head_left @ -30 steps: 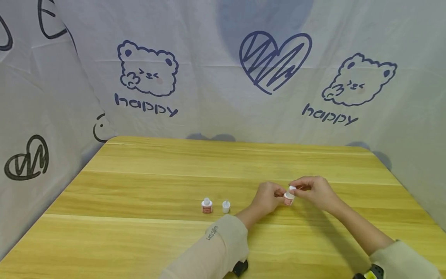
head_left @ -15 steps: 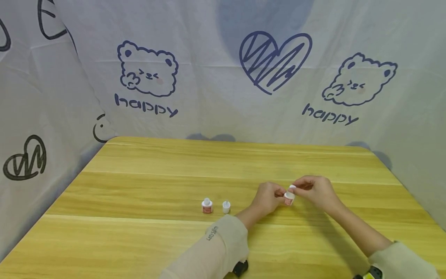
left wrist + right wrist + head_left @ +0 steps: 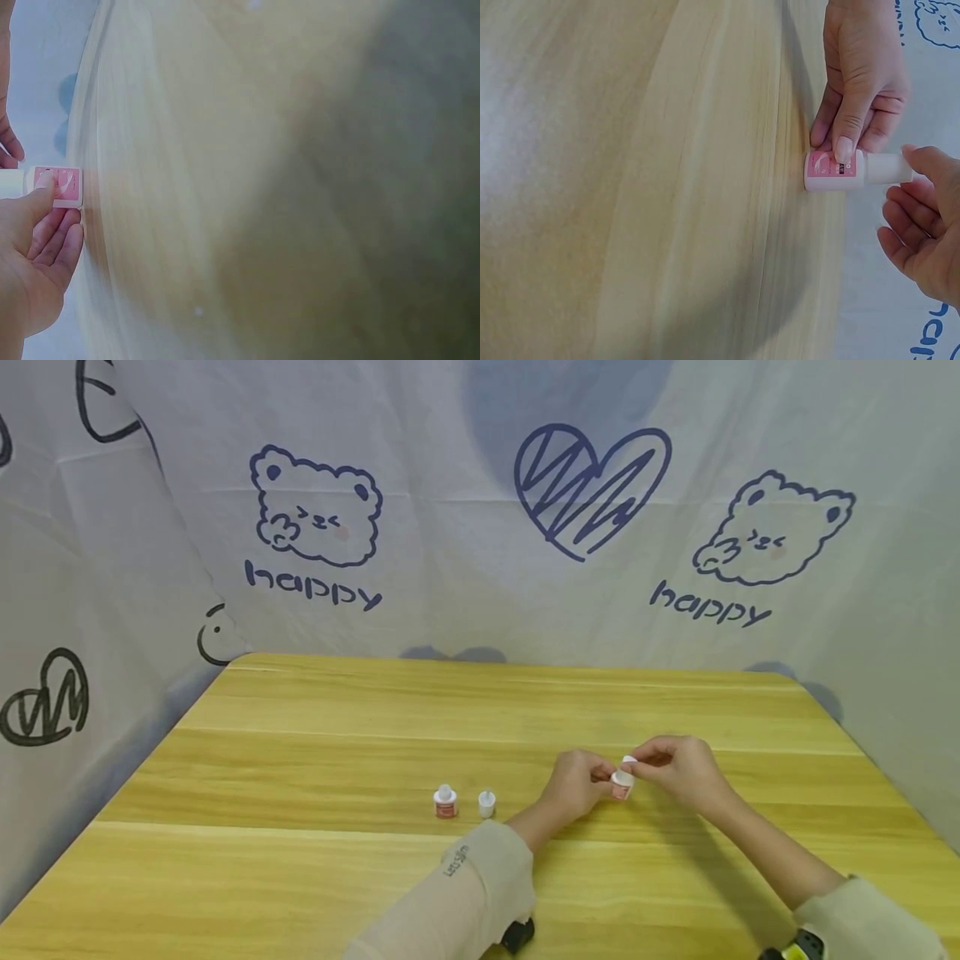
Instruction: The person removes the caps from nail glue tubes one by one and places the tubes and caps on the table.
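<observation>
My left hand (image 3: 576, 783) grips a small white bottle (image 3: 622, 783) with a pink label, right of the table's middle. In the left wrist view the thumb lies across the label (image 3: 69, 187), fingers behind. My right hand (image 3: 686, 772) pinches the white cap (image 3: 629, 762) at the top of that bottle between thumb and fingertips. In the right wrist view the cap (image 3: 889, 169) is in line with the bottle (image 3: 832, 180), its far end covered by the thumb and fingers. The right hand's other fingers curl loosely beside it.
A second white bottle (image 3: 446, 805) with a red-pink label stands uncapped, its translucent neck showing. Beside it, left of the left forearm, a white cap (image 3: 487, 806) stands with a thin pin pointing up. Printed cloth (image 3: 450, 527) hangs behind the wooden table (image 3: 300, 877).
The pinched cap and the right hand have risen very slightly over the bottle. The left hand keeps its grip in nearly the same place. The loose bottle and cap stand as before.
</observation>
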A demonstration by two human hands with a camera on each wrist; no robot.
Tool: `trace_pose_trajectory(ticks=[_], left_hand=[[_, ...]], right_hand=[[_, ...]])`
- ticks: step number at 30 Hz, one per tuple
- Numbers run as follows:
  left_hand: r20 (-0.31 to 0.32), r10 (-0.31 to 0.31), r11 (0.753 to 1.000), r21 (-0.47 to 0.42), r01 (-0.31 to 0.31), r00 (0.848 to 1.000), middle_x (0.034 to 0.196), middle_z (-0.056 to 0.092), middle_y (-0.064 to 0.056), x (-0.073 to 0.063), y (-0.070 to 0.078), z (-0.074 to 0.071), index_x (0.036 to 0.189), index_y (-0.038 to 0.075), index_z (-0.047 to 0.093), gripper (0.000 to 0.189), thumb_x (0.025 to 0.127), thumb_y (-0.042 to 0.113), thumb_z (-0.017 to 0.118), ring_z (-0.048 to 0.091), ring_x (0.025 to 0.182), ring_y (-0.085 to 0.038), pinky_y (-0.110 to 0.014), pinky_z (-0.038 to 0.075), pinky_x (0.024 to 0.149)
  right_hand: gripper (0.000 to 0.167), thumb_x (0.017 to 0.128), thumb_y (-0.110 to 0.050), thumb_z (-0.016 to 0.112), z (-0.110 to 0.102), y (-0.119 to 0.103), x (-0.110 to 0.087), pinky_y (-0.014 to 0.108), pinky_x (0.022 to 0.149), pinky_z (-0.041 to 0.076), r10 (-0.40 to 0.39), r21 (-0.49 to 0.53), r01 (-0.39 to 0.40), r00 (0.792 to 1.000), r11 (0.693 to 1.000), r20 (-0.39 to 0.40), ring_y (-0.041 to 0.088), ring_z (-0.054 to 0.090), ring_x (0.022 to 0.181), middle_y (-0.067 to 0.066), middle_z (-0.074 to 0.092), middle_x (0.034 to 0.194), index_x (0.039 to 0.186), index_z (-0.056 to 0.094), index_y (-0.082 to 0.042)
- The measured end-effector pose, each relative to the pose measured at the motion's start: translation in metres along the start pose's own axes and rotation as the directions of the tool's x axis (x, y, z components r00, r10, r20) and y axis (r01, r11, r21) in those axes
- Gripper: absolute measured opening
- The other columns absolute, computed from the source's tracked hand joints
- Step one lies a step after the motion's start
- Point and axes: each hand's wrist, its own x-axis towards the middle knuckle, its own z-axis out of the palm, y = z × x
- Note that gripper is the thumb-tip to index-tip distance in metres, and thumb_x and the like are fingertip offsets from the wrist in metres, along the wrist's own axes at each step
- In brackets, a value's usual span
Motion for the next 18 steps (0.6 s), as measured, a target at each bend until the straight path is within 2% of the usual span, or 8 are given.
trace_pose_trajectory(ticks=[18], left_hand=[[0.0, 0.028, 1.0, 0.002, -0.028, 1.0, 0.084, 0.073, -0.008, -0.0004, 0.0001, -0.0006, 0.09, 0.0, 0.073, 0.016, 0.079, 0.012, 0.072, 0.065, 0.071, -0.004, -0.009, 0.048, 0.061]], right_hand=[[0.014, 0.082, -0.012, 0.07, -0.0043, -0.0011, 0.0017, 0.018, 0.06, 0.05, -0.026, -0.016, 0.027, 0.998, 0.999, 0.058, 0.016, 0.064, 0.072, 0.011, 0.071, 0.083, 0.089, 0.072, 0.0]])
